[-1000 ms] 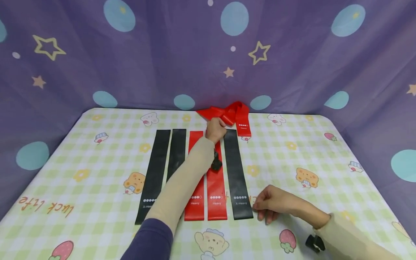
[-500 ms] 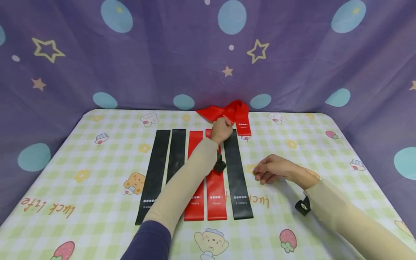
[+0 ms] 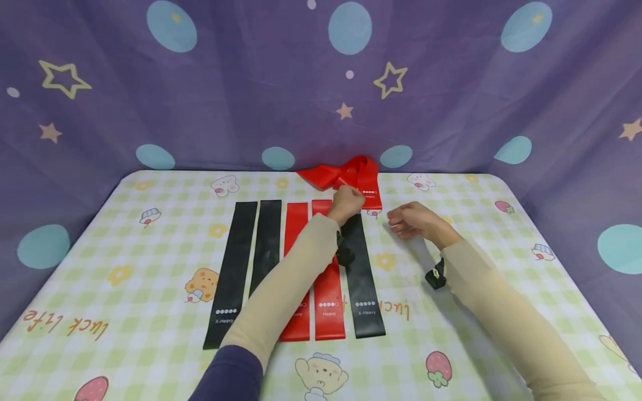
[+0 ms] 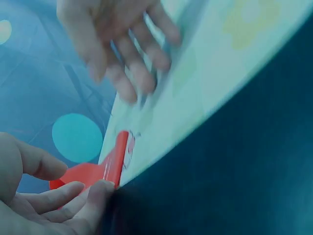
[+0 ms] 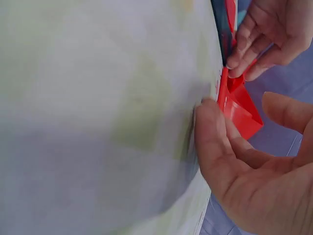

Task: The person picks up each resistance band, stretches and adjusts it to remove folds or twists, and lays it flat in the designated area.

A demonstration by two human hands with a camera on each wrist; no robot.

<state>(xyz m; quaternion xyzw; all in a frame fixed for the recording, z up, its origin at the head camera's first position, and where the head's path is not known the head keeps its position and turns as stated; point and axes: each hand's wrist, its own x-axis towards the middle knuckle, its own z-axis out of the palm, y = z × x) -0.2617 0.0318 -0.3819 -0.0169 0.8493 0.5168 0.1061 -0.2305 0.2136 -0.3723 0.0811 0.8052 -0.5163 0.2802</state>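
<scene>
At the far edge of the table lies a crumpled red resistance band (image 3: 368, 172), its flat end marked with dots. My left hand (image 3: 347, 203) is at the far end of the rightmost black band (image 3: 365, 278), close to the crumpled one. In the left wrist view its thumb stands apart from the loosely bent fingers (image 4: 95, 200); whether they touch a band is hard to tell. My right hand (image 3: 413, 220) hovers over the cloth to the right of the red band, holding nothing, with thumb and fingers apart in the right wrist view.
Two black bands (image 3: 236, 267) and two red bands (image 3: 328, 301) lie flat side by side, partly under my left forearm. A checked, printed tablecloth (image 3: 150, 267) covers the table. Behind it hangs a purple curtain (image 3: 281, 83).
My right hand has moved away from the near end of the rightmost black band, toward the table's far side. My left hand has shifted slightly right, toward the red band's flat end.
</scene>
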